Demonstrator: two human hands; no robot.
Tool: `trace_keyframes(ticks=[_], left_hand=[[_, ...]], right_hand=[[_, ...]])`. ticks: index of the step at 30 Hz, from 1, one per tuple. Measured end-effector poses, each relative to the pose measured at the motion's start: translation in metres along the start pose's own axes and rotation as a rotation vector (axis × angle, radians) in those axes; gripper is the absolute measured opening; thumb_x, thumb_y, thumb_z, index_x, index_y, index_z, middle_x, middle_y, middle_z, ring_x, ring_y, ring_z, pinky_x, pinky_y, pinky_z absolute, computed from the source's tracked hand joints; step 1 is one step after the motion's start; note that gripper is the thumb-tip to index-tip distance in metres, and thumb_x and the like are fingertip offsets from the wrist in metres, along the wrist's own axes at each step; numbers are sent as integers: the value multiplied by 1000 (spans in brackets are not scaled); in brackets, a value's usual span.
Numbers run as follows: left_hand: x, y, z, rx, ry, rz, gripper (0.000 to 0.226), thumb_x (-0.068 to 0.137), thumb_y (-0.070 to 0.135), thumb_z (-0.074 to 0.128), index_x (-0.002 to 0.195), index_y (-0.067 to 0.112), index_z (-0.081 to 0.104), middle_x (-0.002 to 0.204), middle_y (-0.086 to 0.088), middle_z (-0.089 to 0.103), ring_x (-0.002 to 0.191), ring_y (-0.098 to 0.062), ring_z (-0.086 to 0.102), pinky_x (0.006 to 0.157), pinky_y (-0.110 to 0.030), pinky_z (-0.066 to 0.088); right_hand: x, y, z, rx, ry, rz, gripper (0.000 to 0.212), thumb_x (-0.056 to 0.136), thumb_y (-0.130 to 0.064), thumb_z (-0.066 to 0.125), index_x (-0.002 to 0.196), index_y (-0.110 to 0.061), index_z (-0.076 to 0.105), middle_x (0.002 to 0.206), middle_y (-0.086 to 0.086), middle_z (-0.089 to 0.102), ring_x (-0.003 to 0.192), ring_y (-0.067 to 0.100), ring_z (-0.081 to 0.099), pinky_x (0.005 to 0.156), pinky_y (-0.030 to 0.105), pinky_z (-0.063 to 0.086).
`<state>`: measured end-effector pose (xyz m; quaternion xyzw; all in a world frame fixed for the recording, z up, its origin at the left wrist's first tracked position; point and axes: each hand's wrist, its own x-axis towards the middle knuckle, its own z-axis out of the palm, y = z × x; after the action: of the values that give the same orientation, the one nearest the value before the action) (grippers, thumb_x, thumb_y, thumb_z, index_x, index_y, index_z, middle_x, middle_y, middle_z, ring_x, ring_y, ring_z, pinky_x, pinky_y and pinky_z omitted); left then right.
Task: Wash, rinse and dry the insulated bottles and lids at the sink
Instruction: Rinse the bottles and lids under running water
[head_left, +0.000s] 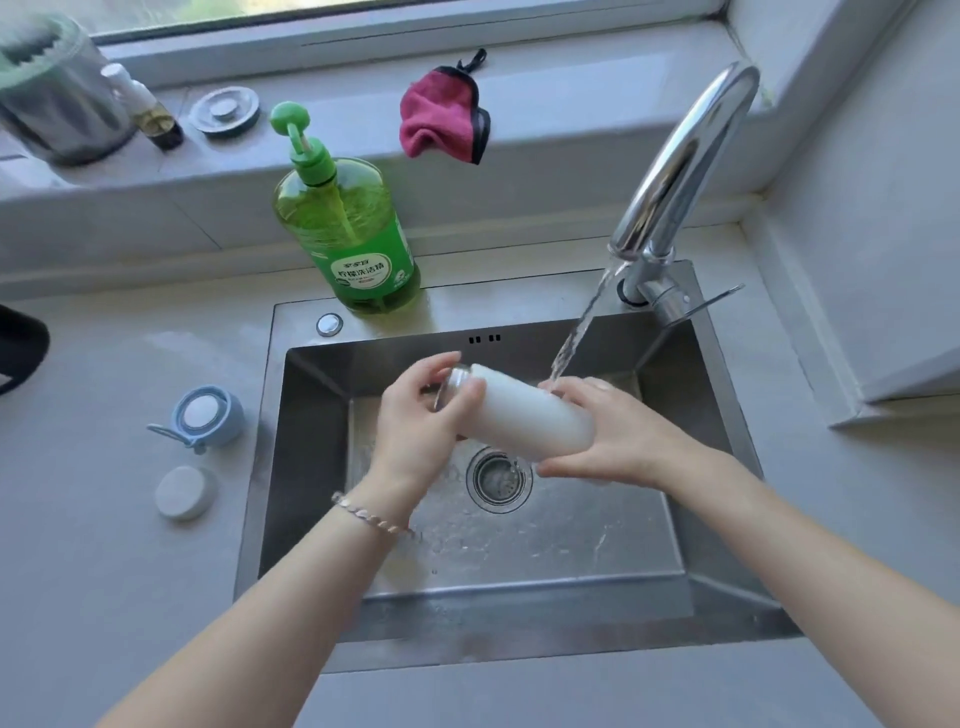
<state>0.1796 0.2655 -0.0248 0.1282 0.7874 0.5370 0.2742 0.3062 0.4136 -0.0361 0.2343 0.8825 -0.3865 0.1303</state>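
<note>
Holding white insulated bottle (530, 415) sideways above sink (311, 415) drain: gripping steel mouth end with curled fingers of left hand (415, 421), clasping base end with curled fingers of right hand (613, 441) under running faucet (680, 156) stream. Noting blue lid (205, 415) and white lid (184, 491) lying on desk (104, 545), left of sink.

A white insulated bottle (524, 415) lies sideways above the steel sink (311, 441), over the drain (498, 480); the left hand (415, 421) curls its fingers (431, 366) round the bare metal neck and the right hand (618, 436) grips the base end. Water (576, 338) runs from the chrome faucet (680, 156) onto the bottle just beside the right hand. On the table (104, 519) left of the sink sit a blue lid (205, 415) and a white lid (186, 491), a green soap bottle (353, 234) stands on the sink's back rim, and a pink cloth (441, 119) lies on the window sill (571, 93).
</note>
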Motion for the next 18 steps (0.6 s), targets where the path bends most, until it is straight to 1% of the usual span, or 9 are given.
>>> trace_keyframes(ticks=[1,3,5,6,8,10,12,15,18], left_hand=[[-1,5,11,92,-47,130,31,79,18,73,107,27,62,107,5,59,98,-17,59,81,-29,54],[-6,13,31,203,-129,349,42,73,17,77,112,22,62,103,16,54,101,-9,56,89,-17,45],[-9,14,44,230,-194,419,53,71,15,79,120,19,58,105,22,50,103,-1,53,91,-9,40],[-9,12,46,209,-231,405,59,71,14,79,124,23,54,109,21,49,106,0,52,91,-11,42],[-8,8,44,102,-305,313,69,71,13,79,125,37,45,123,14,48,112,-2,53,90,-22,49],[-9,0,36,78,-311,239,65,74,12,77,122,39,43,128,9,49,114,-3,54,89,-23,50],[-12,-10,24,155,-276,175,47,79,14,73,115,33,50,120,7,56,108,-3,57,88,-18,49],[-18,-31,0,223,-262,48,20,85,9,65,100,23,59,98,6,65,90,-8,63,75,-5,46],[-24,-52,-20,299,-252,-53,15,87,7,61,90,23,61,87,11,64,83,-7,62,69,-5,44]], right_hand=[[-3,0,2,27,64,15,78,62,-48,79,129,-33,42,119,-5,50,110,15,50,95,34,42],[-6,2,7,169,179,29,76,61,-47,79,127,-38,42,115,-6,54,106,15,54,93,37,45],[-8,6,13,297,261,45,72,60,-41,81,122,-39,44,112,-8,57,103,14,56,90,39,47],[-9,9,17,338,296,64,71,60,-38,81,121,-38,45,112,-8,59,103,14,56,89,39,48],[-10,15,24,423,367,110,67,59,-33,82,116,-34,47,108,-9,62,100,13,59,87,37,50],[-10,19,32,498,420,144,64,59,-27,83,112,-30,47,103,-11,64,96,12,61,86,35,51],[-9,20,39,512,438,154,64,58,-23,83,109,-29,46,101,-12,63,94,11,62,86,36,50],[-6,16,48,497,435,148,64,57,-23,83,106,-33,43,101,-11,62,95,13,60,88,38,49],[-2,11,51,484,415,121,64,59,-23,83,108,-33,43,102,-11,62,95,11,59,87,34,48]])
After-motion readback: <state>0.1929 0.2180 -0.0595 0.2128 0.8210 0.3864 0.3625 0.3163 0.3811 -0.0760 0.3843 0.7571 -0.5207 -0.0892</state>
